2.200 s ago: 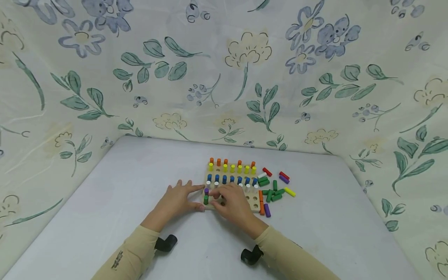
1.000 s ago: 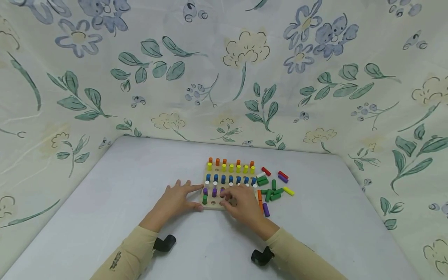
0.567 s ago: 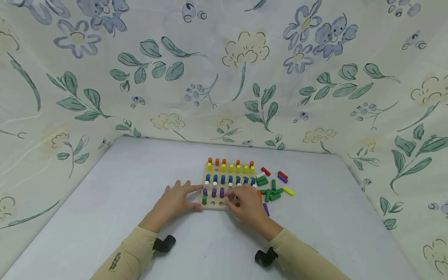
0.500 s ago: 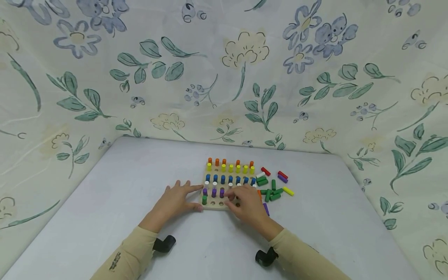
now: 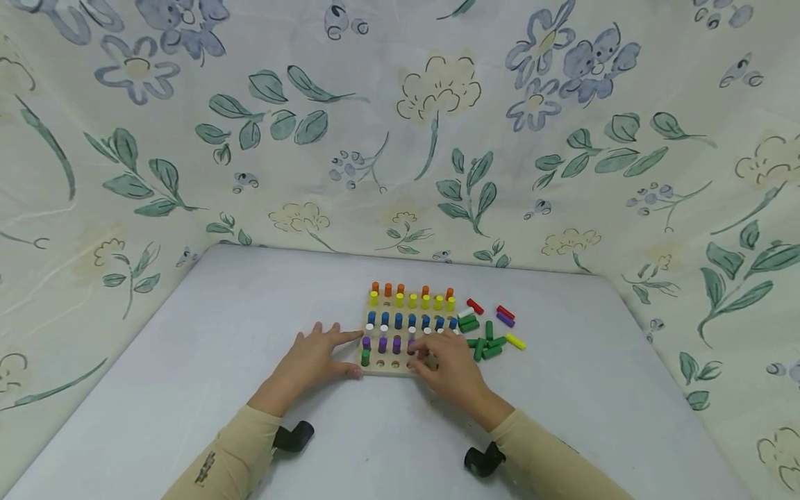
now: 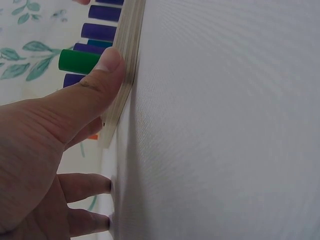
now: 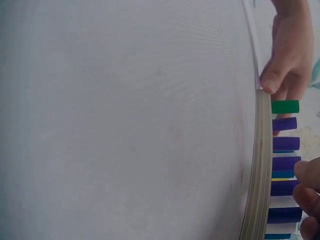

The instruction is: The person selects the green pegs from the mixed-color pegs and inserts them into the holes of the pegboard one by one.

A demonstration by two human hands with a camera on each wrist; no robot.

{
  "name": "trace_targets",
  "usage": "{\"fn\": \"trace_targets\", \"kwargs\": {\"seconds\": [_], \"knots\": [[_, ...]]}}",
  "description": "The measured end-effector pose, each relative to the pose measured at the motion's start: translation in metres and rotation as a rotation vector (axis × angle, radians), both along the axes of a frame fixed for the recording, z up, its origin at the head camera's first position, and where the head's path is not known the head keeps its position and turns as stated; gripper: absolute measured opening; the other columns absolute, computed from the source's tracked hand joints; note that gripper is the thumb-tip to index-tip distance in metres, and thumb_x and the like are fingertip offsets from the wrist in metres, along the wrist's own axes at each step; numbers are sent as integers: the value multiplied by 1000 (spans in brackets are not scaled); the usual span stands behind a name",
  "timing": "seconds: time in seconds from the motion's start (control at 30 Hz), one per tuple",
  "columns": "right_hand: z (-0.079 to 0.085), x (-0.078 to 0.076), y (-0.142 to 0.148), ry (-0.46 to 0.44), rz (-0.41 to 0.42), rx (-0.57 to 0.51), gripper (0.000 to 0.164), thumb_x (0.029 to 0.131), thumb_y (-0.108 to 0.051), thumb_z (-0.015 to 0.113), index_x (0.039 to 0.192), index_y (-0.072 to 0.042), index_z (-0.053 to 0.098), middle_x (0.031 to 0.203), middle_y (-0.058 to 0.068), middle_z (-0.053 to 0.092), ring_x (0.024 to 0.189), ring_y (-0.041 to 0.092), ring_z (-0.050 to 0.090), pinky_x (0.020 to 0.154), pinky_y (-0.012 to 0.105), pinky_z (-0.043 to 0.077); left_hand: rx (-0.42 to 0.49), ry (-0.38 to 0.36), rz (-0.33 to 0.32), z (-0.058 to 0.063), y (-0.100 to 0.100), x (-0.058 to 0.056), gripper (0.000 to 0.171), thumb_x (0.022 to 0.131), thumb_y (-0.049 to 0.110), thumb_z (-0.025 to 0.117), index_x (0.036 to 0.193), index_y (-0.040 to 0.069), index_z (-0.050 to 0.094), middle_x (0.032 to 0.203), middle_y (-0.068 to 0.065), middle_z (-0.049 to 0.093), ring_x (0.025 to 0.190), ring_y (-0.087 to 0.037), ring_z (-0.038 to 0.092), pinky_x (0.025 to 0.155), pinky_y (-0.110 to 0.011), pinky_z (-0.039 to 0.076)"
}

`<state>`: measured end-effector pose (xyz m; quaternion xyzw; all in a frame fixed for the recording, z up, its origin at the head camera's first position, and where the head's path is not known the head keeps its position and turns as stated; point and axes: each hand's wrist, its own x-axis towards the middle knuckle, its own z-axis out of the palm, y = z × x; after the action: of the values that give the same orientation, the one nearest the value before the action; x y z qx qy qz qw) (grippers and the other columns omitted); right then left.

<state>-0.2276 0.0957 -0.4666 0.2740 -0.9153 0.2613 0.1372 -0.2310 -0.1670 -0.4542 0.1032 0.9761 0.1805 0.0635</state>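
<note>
Head camera: the person's right hand point(image 5: 448, 364) bends over the peg board point(image 5: 389, 372), thumb and forefinger pinching the fourth purple peg point(image 5: 410, 342), as I read it. In the last half second that hand has moved one place toward 3 o'clock, leaving the third purple peg point(image 5: 396, 345) upright and uncovered. The left hand point(image 5: 315, 357), straight-fingered and unmoved, rests against the board's 8 o'clock corner beside a green peg point(image 5: 365, 357). Loose pegs point(image 5: 492, 352) lie on the table point(image 5: 187, 347) at the board's 3 o'clock. I judge that the work is advancing along the purple row peg by peg; whether each is being set or merely straightened, I cannot tell.

Left wrist: the thumb presses the board's edge just beside the green peg, while two fingertips touch the table toward 7 o'clock. Purple pegs run off toward 1 o'clock.

Right wrist: at 4 o'clock, fingertips meet about the fourth purple peg's top, which stands in the board; the left hand braces the far corner at 2 o'clock.
</note>
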Motion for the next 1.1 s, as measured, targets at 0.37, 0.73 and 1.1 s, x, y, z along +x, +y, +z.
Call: {"fn": "trace_targets", "kwargs": {"seconds": [0.37, 0.73, 1.1], "knots": [[1, -1, 10, 4, -15, 19, 15, 84, -30, 68, 97, -24, 66, 84, -19, 61, 80, 5, 45, 73, 26, 39, 3, -6, 9, 1, 1, 0, 80, 65, 61, 71, 136, 31, 48, 143, -22, 36, 133, -52, 18, 102, -69, 11], [5, 1, 14, -42, -52, 19, 19, 83, -29, 70, 101, -26, 66, 83, -19, 59, 80, 8, 46, 74, 27, 37, 4, 2, 2, 0, 0, -1, 80, 65, 61, 71, 136, 31, 49, 143, -22, 36, 132, -52, 19, 102, -70, 11], [3, 1, 22, -48, -78, 16, 20, 83, -31, 70, 102, -26, 66, 80, -21, 58, 78, 7, 44, 77, 29, 38, 6, -3, -1, 2, 0, 1, 80, 65, 61, 71, 136, 30, 49, 143, -23, 36, 133, -52, 19, 102, -69, 12]]}}
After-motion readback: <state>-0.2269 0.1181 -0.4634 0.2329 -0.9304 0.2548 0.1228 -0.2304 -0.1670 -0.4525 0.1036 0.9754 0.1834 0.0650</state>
